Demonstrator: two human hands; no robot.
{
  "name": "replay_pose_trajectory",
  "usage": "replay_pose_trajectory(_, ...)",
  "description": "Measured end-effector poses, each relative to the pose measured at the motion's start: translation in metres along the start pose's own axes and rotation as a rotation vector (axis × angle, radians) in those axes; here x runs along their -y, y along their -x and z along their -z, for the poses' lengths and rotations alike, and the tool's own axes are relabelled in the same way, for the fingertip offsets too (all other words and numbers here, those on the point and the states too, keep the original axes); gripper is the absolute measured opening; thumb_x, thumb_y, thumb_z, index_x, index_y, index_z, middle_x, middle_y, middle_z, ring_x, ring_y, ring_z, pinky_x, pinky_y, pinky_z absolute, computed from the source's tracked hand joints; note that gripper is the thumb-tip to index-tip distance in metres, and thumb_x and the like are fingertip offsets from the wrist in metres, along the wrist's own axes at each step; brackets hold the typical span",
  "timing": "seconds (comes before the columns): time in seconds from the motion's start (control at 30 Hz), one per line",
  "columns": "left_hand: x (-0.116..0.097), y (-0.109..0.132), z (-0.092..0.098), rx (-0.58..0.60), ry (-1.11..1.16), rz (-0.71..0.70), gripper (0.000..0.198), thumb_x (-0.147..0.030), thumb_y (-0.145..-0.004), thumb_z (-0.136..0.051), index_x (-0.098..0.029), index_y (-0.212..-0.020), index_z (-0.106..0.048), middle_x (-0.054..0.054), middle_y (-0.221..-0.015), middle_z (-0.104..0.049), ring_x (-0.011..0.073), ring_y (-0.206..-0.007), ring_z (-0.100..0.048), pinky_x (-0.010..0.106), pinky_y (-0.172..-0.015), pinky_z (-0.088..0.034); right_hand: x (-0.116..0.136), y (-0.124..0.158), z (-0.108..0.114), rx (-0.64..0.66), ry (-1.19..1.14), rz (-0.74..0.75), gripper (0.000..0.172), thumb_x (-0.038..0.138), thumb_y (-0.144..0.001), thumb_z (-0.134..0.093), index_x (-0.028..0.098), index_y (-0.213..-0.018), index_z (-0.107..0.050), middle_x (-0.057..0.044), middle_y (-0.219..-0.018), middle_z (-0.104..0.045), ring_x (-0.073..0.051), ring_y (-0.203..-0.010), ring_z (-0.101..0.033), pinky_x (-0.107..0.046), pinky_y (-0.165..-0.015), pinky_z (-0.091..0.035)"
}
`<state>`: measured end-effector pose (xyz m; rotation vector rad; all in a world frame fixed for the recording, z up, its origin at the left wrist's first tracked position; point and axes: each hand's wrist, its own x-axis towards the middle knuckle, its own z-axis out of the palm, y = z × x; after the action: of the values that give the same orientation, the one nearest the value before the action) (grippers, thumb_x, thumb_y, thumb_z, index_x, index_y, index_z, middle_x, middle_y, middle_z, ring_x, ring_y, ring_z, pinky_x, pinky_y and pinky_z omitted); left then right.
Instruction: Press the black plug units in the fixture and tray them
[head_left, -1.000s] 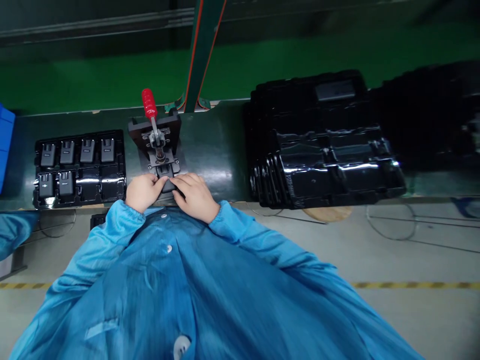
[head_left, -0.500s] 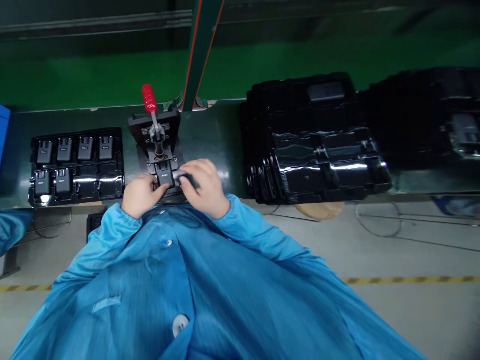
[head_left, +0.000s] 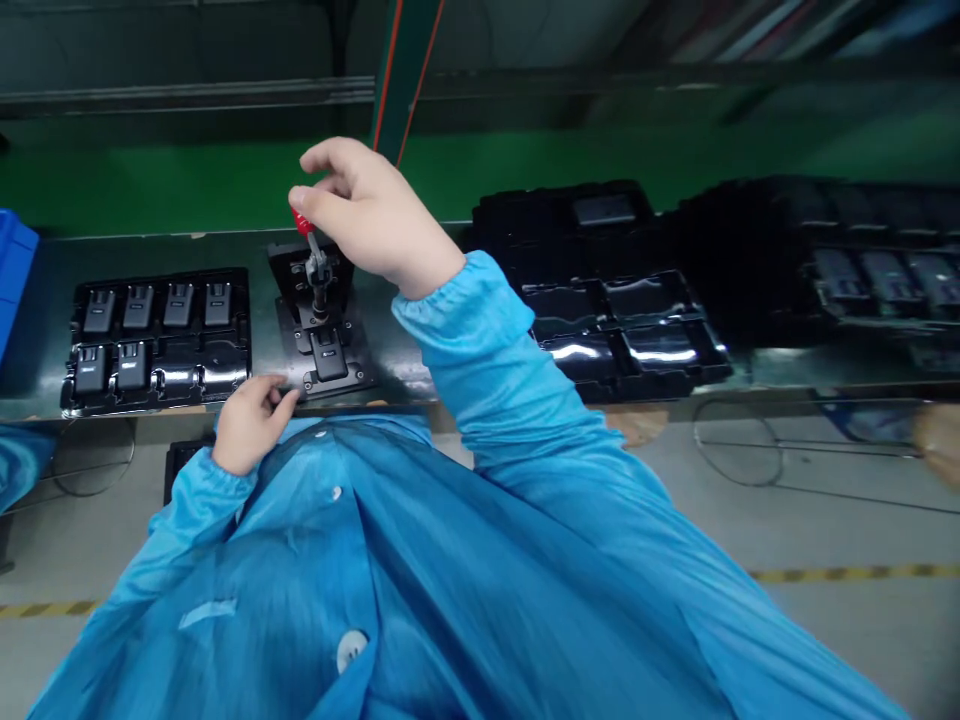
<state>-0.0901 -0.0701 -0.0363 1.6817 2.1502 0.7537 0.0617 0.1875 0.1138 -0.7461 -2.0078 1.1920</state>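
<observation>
My right hand (head_left: 367, 205) is raised over the red handle (head_left: 302, 222) of a toggle clamp (head_left: 319, 270), its thumb and curled fingers apart. The thumb covers the handle's upper part; I cannot tell whether it touches. Below the clamp's plunger, a small black device (head_left: 328, 355) with white lettering lies in the metal fixture (head_left: 360, 370). At the bench's front edge, left of the fixture, my left hand (head_left: 251, 420) rests with fingers loosely bent and thumb apart, nothing in it.
To the left, a black plastic tray (head_left: 176, 352) holds several similar devices in its pockets. Stacked black trays (head_left: 607, 335) stand to the right, with more trays (head_left: 847, 240) beyond. A blue bin (head_left: 15, 265) is at the far left. A green post (head_left: 409, 80) rises behind the fixture.
My right hand has left the device in the fixture and risen to the clamp's red handle. The dark item by its fingers no longer shows. My left hand has drawn back toward the bench edge.
</observation>
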Motion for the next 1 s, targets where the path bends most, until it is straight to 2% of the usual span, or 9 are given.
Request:
replay_pose_trajectory(0.17, 0.027, 0.052, 0.039, -0.196, 0.029, 0.046, 0.024, -0.041, -0.099, -0.07, -0.02, -0.103, -0.08, 0.004, -0.085, -0.076, 0.0191, -0.075, -0.069, 0.031, -0.074, -0.054, 0.025, -0.004, -0.006, -0.028, -0.273, -0.021, 0.017, 0.023, -0.104, -0.068, 0.022, -0.089, -0.059, 0.005, -0.069, -0.063, -0.012, -0.067, -0.063, -0.025, -0.064, -0.053)
replay_pose_trajectory(0.3, 0.032, 0.061, 0.056, -0.328, 0.045, 0.103, 0.022, -0.039, -0.098, -0.072, -0.019, -0.1, -0.081, 0.006, -0.092, -0.079, 0.0207, -0.081, -0.072, 0.032, -0.077, -0.055, 0.049, 0.026, -0.014, 0.1, -0.472, 0.06, 0.028, 0.026, -0.106, -0.058, 0.019, -0.08, -0.057, 0.006, -0.055, -0.054, -0.011, -0.05, -0.054, -0.026, -0.052, -0.043)
replay_pose_trajectory(0.4, 0.017, 0.046, 0.06, -0.426, 0.101, 0.044, 0.018, -0.035, -0.098, -0.072, -0.019, -0.101, -0.08, 0.005, -0.089, -0.078, 0.0202, -0.08, -0.071, 0.032, -0.076, -0.054, 0.047, 0.058, -0.022, 0.042, -0.376, 0.162, 0.044, 0.042, -0.108, -0.062, 0.022, -0.072, -0.046, 0.006, -0.061, -0.045, -0.009, -0.057, -0.05, -0.024, -0.058, -0.041)
replay_pose_trajectory(0.5, -0.01, 0.015, 0.061, -0.504, 0.163, -0.12, 0.012, -0.029, -0.097, -0.072, -0.019, -0.098, -0.079, 0.004, -0.085, -0.076, 0.019, -0.079, -0.07, 0.032, -0.076, -0.054, 0.026, 0.079, -0.031, 0.008, -0.257, 0.321, 0.054, 0.061, -0.108, -0.057, 0.023, -0.072, -0.045, 0.005, -0.066, -0.044, -0.011, -0.065, -0.049, -0.026, -0.066, -0.045)
replay_pose_trajectory(0.63, -0.056, -0.034, 0.065, -0.549, 0.246, -0.327, 0.018, -0.037, -0.097, -0.071, -0.021, -0.101, -0.078, 0.005, -0.092, -0.074, 0.0226, -0.087, -0.071, 0.039, -0.082, -0.059, -0.005, 0.089, -0.039, 0.043, -0.156, 0.585, 0.054, 0.06, -0.109, -0.053, 0.023, -0.069, -0.048, 0.002, -0.066, -0.046, -0.015, -0.068, -0.051, -0.034, -0.074, -0.05)
replay_pose_trajectory(0.7, -0.079, -0.055, 0.067, -0.511, 0.308, -0.382, 0.03, -0.05, -0.096, -0.069, -0.023, -0.105, -0.078, 0.008, -0.102, -0.073, 0.0283, -0.101, -0.073, 0.046, -0.09, -0.061, -0.016, 0.091, -0.042, 0.085, -0.067, 0.625, 0.055, 0.059, -0.108, -0.05, 0.023, -0.066, -0.051, 0.0, -0.067, -0.049, -0.017, -0.071, -0.054, -0.039, -0.08, -0.053)
replay_pose_trajectory(0.87, -0.124, -0.085, 0.059, -0.114, 0.435, -0.462, 0.057, -0.079, -0.084, -0.064, -0.026, -0.098, -0.079, 0.012, -0.106, -0.073, 0.0376, -0.115, -0.071, 0.058, -0.099, -0.061, -0.036, 0.102, -0.046, 0.099, 0.031, 0.589, 0.05, 0.055, -0.107, -0.044, 0.027, -0.074, -0.07, -0.005, -0.081, -0.067, -0.023, -0.095, -0.069, -0.043, -0.093, -0.058)
replay_pose_trajectory(0.93, -0.134, -0.089, 0.051, -0.134, 0.47, -0.527, 0.059, -0.081, -0.083, -0.059, -0.027, -0.093, -0.079, 0.011, -0.1, -0.074, 0.0371, -0.109, -0.073, 0.061, -0.102, -0.059, -0.042, 0.104, -0.049, 0.075, 0.029, 0.638, 0.044, 0.05, -0.105, -0.047, 0.026, -0.081, -0.076, -0.005, -0.086, -0.072, -0.023, -0.099, -0.071, -0.045, -0.096, -0.059)
replay_pose_trajectory(1.0, -0.138, -0.089, 0.041, -0.241, 0.49, -0.557, 0.057, -0.078, -0.088, -0.051, -0.027, -0.089, -0.077, 0.011, -0.094, -0.074, 0.0353, -0.101, -0.074, 0.063, -0.103, -0.059, -0.046, 0.103, -0.052, 0.077, 0.075, 0.634, 0.041, 0.05, -0.1, -0.051, 0.027, -0.078, -0.076, -0.003, -0.084, -0.071, -0.024, -0.098, -0.07, -0.049, -0.102, -0.058)
